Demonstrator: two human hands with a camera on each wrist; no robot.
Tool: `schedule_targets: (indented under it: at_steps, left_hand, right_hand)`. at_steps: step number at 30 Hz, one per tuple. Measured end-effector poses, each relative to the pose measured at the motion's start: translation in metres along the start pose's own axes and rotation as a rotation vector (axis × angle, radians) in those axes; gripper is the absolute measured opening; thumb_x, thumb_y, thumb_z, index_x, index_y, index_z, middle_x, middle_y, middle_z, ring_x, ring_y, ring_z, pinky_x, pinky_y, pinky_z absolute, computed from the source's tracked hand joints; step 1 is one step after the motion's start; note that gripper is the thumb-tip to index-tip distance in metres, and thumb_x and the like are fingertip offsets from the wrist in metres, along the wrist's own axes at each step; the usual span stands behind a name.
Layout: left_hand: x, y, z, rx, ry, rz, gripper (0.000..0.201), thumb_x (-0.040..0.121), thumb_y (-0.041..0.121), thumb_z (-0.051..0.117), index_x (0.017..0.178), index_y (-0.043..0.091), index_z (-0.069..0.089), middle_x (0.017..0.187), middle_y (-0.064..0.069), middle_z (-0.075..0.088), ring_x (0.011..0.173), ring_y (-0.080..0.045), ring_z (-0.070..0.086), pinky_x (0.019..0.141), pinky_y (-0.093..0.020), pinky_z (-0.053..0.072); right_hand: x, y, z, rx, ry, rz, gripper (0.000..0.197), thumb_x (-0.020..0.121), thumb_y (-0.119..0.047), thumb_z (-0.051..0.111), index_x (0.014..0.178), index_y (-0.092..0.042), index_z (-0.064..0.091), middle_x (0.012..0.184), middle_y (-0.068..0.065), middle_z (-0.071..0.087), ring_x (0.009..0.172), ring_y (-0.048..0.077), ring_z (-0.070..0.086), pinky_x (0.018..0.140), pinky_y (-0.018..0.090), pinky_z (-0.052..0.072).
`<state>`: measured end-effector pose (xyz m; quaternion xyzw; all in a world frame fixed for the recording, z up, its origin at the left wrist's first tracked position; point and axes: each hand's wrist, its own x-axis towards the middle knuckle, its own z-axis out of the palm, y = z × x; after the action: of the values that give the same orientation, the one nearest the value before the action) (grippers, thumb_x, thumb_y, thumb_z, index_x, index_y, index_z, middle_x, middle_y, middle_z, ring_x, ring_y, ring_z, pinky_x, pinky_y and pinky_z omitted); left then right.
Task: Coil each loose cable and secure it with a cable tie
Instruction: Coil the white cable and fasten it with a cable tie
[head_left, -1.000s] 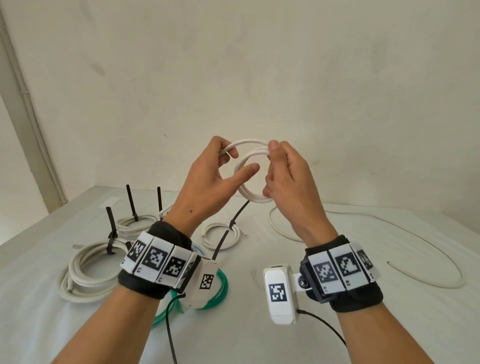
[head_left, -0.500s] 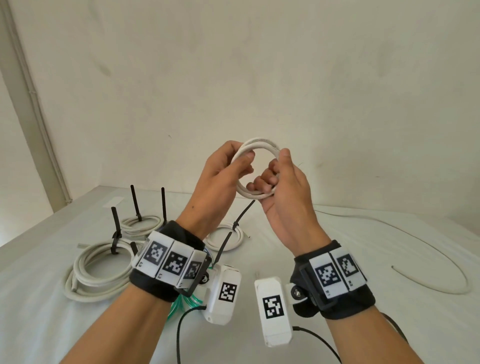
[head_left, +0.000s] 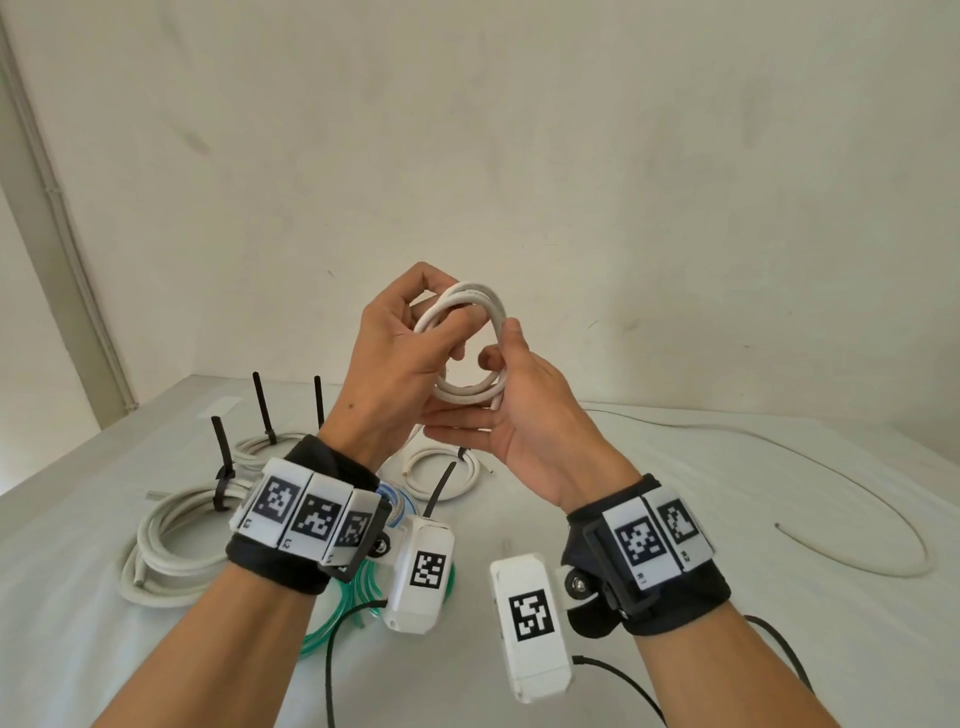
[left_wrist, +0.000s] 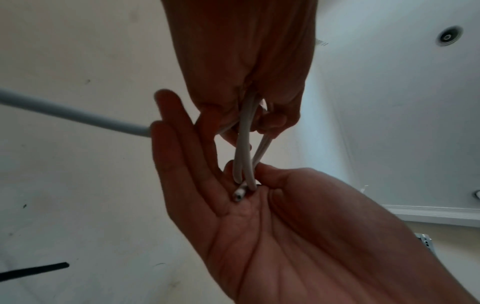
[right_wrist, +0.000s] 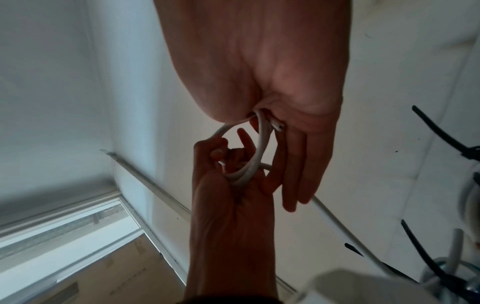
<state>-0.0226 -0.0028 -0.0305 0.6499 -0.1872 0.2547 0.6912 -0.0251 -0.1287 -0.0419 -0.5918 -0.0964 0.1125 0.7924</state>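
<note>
A short white cable coil (head_left: 474, 292) of a few loops is held up in the air in front of the wall. My left hand (head_left: 402, 348) grips its upper left side, fingers curled through the loops. My right hand (head_left: 519, 410) pinches the lower right side between thumb and forefinger, while its other fingers stretch out straight below the coil. In the left wrist view the cut cable end (left_wrist: 238, 194) lies on the right hand (left_wrist: 272, 226) at the base of the fingers. The right wrist view shows the coil (right_wrist: 262, 142) spanning both hands.
On the white table (head_left: 649, 519) lie tied coils with black cable ties: a thick white one (head_left: 156, 540), another (head_left: 254, 446) behind it, a small one (head_left: 441, 475), and green tubing (head_left: 322, 634). A long loose white cable (head_left: 841, 483) curves at the right.
The coil has been gathered tighter and turned more edge-on. My left hand closed round its upper side, and my right hand dropped lower with its fingers stretched out beneath.
</note>
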Motion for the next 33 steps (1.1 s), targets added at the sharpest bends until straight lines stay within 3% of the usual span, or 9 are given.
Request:
schedule_targets:
  at_steps: [3, 5, 7, 13, 16, 21, 24, 29, 33]
  left_hand:
    - [0.0, 0.001, 0.002, -0.039, -0.011, 0.003, 0.014, 0.094, 0.005, 0.071, 0.093, 0.009, 0.058, 0.061, -0.012, 0.049, 0.053, -0.014, 0.042, 0.064, -0.038, 0.046]
    - [0.0, 0.003, 0.002, -0.068, -0.015, -0.005, 0.013, 0.094, 0.003, 0.07, 0.093, 0.008, 0.058, 0.053, -0.005, 0.048, 0.048, -0.012, 0.044, 0.082, -0.054, 0.058]
    - [-0.001, 0.008, 0.002, -0.068, -0.014, 0.003, 0.011, 0.095, 0.001, 0.068, 0.092, 0.005, 0.058, 0.048, -0.003, 0.048, 0.045, -0.012, 0.045, 0.093, -0.056, 0.058]
    - [-0.001, 0.024, 0.001, 0.003, -0.056, 0.043, 0.02, 0.099, 0.015, 0.067, 0.088, 0.006, 0.053, 0.044, -0.004, 0.05, 0.034, -0.014, 0.04, 0.057, -0.041, 0.056]
    - [-0.002, 0.021, 0.01, -0.076, -0.098, -0.043, 0.023, 0.102, 0.016, 0.061, 0.084, 0.007, 0.051, 0.041, -0.006, 0.049, 0.028, -0.014, 0.036, 0.046, -0.025, 0.049]
    - [-0.002, 0.01, 0.021, -0.222, -0.101, -0.307, 0.039, 0.106, 0.025, 0.055, 0.07, 0.01, 0.05, 0.038, -0.001, 0.038, 0.027, -0.01, 0.036, 0.042, -0.022, 0.044]
    - [0.0, 0.008, 0.02, -0.303, -0.116, -0.422, 0.037, 0.107, 0.027, 0.052, 0.074, 0.01, 0.048, 0.039, 0.001, 0.03, 0.027, -0.008, 0.027, 0.038, -0.02, 0.036]
    - [0.003, -0.004, 0.013, -0.467, -0.1, -0.637, 0.035, 0.105, 0.028, 0.051, 0.076, 0.011, 0.046, 0.041, 0.005, 0.026, 0.028, -0.006, 0.021, 0.035, -0.017, 0.028]
    - [0.006, -0.006, 0.004, -0.551, -0.15, -0.73, 0.036, 0.1, 0.03, 0.058, 0.071, 0.015, 0.043, 0.049, 0.008, 0.017, 0.034, -0.007, 0.016, 0.039, -0.018, 0.029]
  right_hand:
    - [0.002, -0.002, -0.005, 0.054, -0.021, -0.005, 0.046, 0.109, -0.053, 0.034, 0.117, -0.009, 0.046, 0.087, 0.013, 0.07, 0.096, 0.049, 0.073, 0.097, 0.062, 0.055]
    - [0.005, 0.0, -0.006, 0.112, -0.038, -0.025, 0.056, 0.109, -0.051, 0.036, 0.131, -0.001, 0.048, 0.088, 0.005, 0.067, 0.098, 0.044, 0.074, 0.099, 0.063, 0.054]
    - [0.007, 0.001, -0.004, 0.153, -0.044, -0.054, 0.061, 0.109, -0.05, 0.038, 0.139, 0.001, 0.047, 0.101, 0.006, 0.061, 0.101, 0.037, 0.073, 0.098, 0.061, 0.055]
    - [0.003, -0.004, -0.002, 0.104, -0.07, -0.114, 0.044, 0.109, -0.051, 0.036, 0.093, -0.014, 0.052, 0.076, 0.004, 0.069, 0.081, 0.022, 0.072, 0.101, 0.056, 0.054]
    - [0.005, -0.008, -0.009, 0.104, -0.045, -0.174, 0.041, 0.11, -0.048, 0.035, 0.088, -0.016, 0.047, 0.068, 0.008, 0.064, 0.076, 0.032, 0.065, 0.093, 0.051, 0.055]
    - [0.014, -0.003, -0.021, -0.054, 0.1, -0.302, 0.05, 0.109, -0.047, 0.04, 0.107, -0.001, 0.059, 0.095, 0.023, 0.065, 0.08, 0.04, 0.061, 0.089, 0.055, 0.056]
    - [0.014, 0.0, -0.021, -0.15, 0.16, -0.336, 0.045, 0.109, -0.048, 0.041, 0.103, -0.009, 0.063, 0.108, 0.027, 0.063, 0.08, 0.034, 0.066, 0.091, 0.06, 0.058]
    - [0.014, 0.004, -0.016, -0.289, 0.246, -0.355, 0.039, 0.11, -0.043, 0.039, 0.095, -0.013, 0.058, 0.082, -0.002, 0.051, 0.06, 0.012, 0.048, 0.074, 0.043, 0.047]
    - [0.016, 0.007, -0.016, -0.236, 0.247, -0.335, 0.036, 0.11, -0.041, 0.043, 0.095, -0.012, 0.056, 0.079, -0.001, 0.042, 0.06, 0.013, 0.038, 0.067, 0.037, 0.049]
